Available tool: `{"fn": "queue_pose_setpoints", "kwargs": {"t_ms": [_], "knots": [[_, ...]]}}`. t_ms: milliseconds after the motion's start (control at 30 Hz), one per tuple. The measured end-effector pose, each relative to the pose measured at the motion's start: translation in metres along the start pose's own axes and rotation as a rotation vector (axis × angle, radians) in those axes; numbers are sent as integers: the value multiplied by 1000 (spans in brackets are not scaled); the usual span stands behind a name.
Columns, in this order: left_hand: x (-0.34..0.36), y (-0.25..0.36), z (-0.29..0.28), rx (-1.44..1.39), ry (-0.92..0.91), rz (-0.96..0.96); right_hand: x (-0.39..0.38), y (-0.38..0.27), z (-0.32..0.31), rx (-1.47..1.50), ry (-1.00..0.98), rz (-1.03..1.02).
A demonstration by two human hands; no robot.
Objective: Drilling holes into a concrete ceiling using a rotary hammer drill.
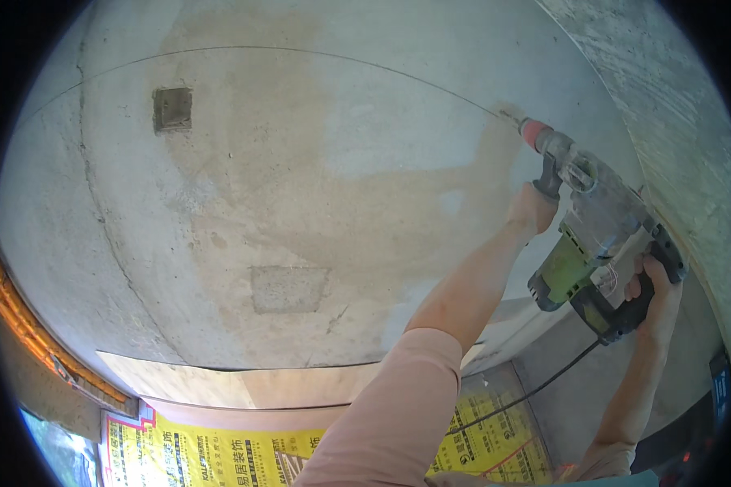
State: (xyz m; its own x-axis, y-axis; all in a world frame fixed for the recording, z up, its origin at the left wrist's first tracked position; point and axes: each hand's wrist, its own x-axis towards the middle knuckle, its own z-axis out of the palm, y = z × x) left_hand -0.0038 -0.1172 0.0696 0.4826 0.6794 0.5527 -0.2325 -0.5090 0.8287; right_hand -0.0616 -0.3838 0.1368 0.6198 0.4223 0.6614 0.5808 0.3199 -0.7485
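Observation:
A dusty rotary hammer drill (605, 215), grey with a green motor housing and a red collar at its chuck, is held up at the right against a bare concrete wall (382, 130). Its short visible bit meets the wall beside a dusty, chipped spot (508, 112), at the right end of a thin dark line (300, 50). My left hand (534, 209) is wrapped round the black side handle near the chuck. Closed on the rear grip is my right hand (659, 288); the trigger is hard to make out. Whether the bit is inside the wall cannot be told.
A black power cable (536, 391) hangs from the drill. The wall has a square recessed box (172, 109), a rough patch (290, 290) and a long crack (97, 195). Wooden boards (300, 385) lean low. Yellow printed sheeting (219, 446) lies below; another concrete surface (666, 97) adjoins at right.

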Motion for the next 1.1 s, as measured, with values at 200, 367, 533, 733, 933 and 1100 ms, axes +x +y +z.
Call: {"fn": "queue_pose_setpoints", "kwargs": {"t_ms": [200, 367, 533, 733, 933, 1100], "knots": [[-8, 9, -3, -118, 59, -60, 2, -5, -2, -104, -6, -30], [6, -7, 14, -125, 27, 12, -3, -9, 4, -114, -4, -44], [16, -11, 14, -70, 19, 21, 1, -7, 7, -100, -26, -55], [9, 2, 11, -225, 18, 26, 4, -3, 2, -131, 20, -66], [27, -23, 32, -196, 14, 121, 3, -1, 4, -119, 48, -60], [30, -27, 38, -145, 66, 171, 4, -1, 5, -178, 20, -75]]}}
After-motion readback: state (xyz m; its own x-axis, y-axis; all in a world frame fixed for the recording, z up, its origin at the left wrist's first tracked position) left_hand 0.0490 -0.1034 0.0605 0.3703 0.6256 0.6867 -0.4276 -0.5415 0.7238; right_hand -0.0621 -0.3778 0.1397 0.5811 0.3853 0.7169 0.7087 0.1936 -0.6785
